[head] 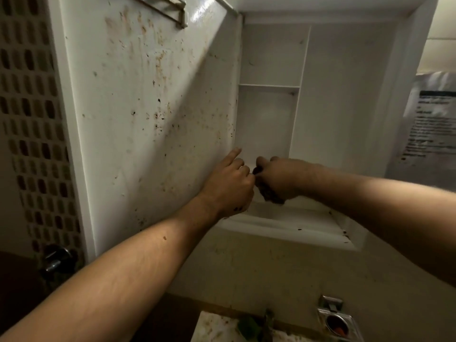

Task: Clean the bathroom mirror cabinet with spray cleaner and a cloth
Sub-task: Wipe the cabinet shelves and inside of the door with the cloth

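Note:
The white mirror cabinet [345,99] hangs open in front of me. Its door [148,107] is swung out to the left, and the inner face is covered with brown stains and dark specks. My left hand [229,183] is at the door's lower hinge edge, index finger stretched out and touching the door, the other fingers curled. Just to its right, my right hand [278,178] grips a dark crumpled cloth [270,195] above the cabinet's bottom shelf [283,218]. No spray cleaner is in view.
Empty white shelves [269,86] divide the cabinet's left half. A printed paper notice [429,119] hangs on the right wall. Patterned tiles [29,119] and a chrome tap [55,257] are at left. A metal soap dish [336,322] and green leaves [254,327] sit below.

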